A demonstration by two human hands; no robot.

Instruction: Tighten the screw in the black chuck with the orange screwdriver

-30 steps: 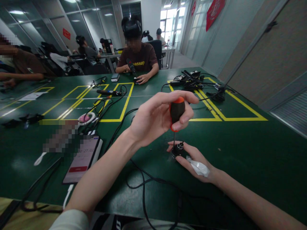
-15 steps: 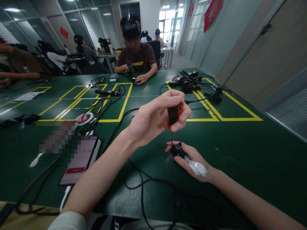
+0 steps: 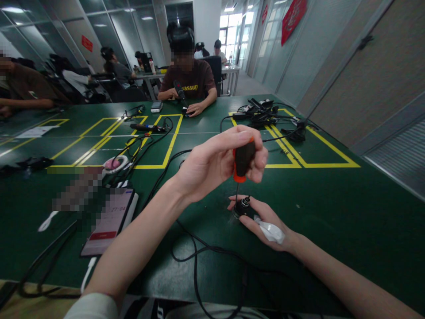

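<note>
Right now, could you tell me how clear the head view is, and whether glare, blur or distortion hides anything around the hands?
In the head view the left hand, the screwdriver and the small black part under the right hand are sharp. The wide lens bends the table's yellow lines. Ceiling lights leave a soft sheen on the green top. A pixelated patch hides something beside the phone.

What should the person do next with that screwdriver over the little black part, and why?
Probably keep the screwdriver upright and give it another small turn. The left hand grips its black and orange handle from above, the thin shaft runs straight down onto the small black part, and the right hand steadies that part on the green table.
</note>
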